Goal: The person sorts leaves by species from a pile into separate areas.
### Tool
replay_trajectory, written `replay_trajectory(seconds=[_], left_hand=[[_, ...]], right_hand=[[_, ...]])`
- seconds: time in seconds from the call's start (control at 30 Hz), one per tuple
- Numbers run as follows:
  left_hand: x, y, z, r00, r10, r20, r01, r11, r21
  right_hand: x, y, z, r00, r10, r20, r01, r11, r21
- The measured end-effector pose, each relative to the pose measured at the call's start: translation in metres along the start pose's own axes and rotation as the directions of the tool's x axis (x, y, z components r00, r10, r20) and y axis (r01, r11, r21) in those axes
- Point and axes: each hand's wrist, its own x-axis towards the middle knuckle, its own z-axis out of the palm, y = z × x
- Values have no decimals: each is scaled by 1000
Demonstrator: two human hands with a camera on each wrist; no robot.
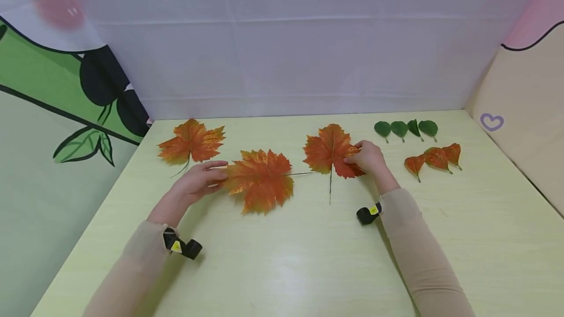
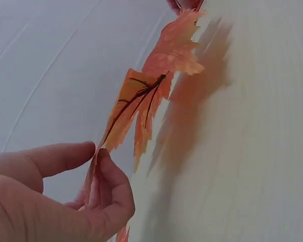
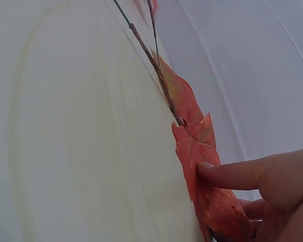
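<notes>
My left hand [image 1: 200, 180] pinches the tip of an orange maple leaf [image 1: 262, 180], held above the table with its thin stem pointing right. In the left wrist view the thumb and finger [image 2: 111, 171] meet on the leaf's edge, and its dark-veined underside [image 2: 136, 98] shows. My right hand [image 1: 369, 158] grips the right edge of a second, redder maple leaf [image 1: 330, 148], whose stem points toward me. The right wrist view has the thumb [image 3: 227, 174] on the face of this leaf [image 3: 192, 146]. A third maple leaf [image 1: 191, 142] lies at the back left, beyond my left hand.
Several small green leaves [image 1: 398, 129] lie in a row at the back right of the pale table [image 1: 282, 268]. Three small orange-red leaves [image 1: 436, 159] overlap in front of them. A light cloth backdrop [image 1: 282, 62] rises behind the table's far edge.
</notes>
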Motion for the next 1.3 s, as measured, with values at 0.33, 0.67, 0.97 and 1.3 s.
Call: replay_trajectory(seconds=[0.33, 0.67, 0.97, 1.3], left_hand=[[26, 21, 1, 977, -74, -200, -36, 868, -495], [61, 36, 7, 939, -90, -333, -128, 806, -578], [92, 62, -3, 906, -52, -420, -106, 932, -345], [112, 72, -4, 930, -23, -366, -18, 994, -106]], right_hand=[[1, 2, -2, 1000, 8, -13, -8, 1000, -6], [1, 2, -1, 1000, 4, -18, -4, 1000, -7], [1, 2, 1, 1000, -12, -20, 12, 1000, -19], [3, 2, 1, 1000, -8, -26, 8, 1000, -10]])
